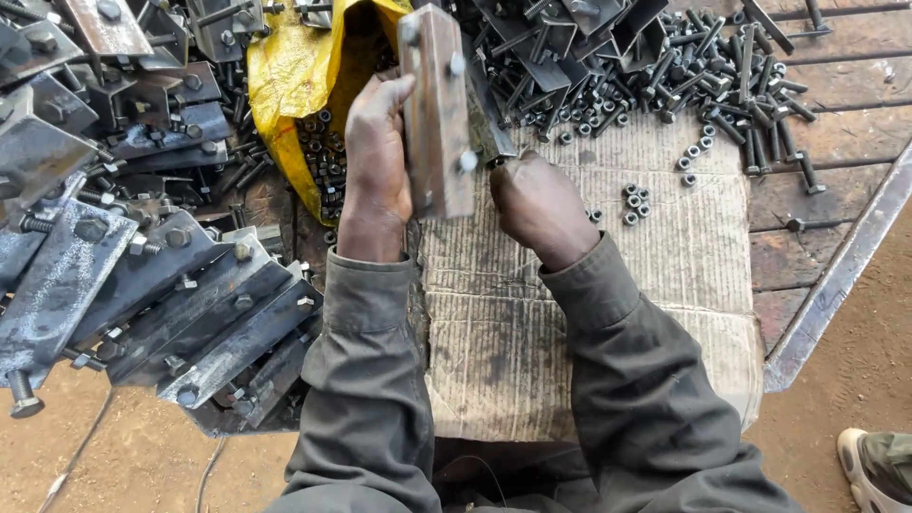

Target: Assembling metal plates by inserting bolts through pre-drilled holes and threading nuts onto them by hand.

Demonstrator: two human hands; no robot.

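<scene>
Rusty brown rectangular steel plate with bolts through it stands on edge between my two hands, raised over the sheet of worn corrugated cardboard on the desk. My left hand has its grip wrapped flat along the plate's left face, fingers pressed against the metal. My right hand is tucked at the plate's lower right edge near a bolt end; its fingers are hidden, so I cannot tell whether that grip is pinching anything. I judge this to be the bolt-fitting step, and the next move calls for steadying the plate. Further out lie loose small steel nuts, a yellow plastic bag of nuts, a heap of dark bolts and stacked bolted plates.
</scene>
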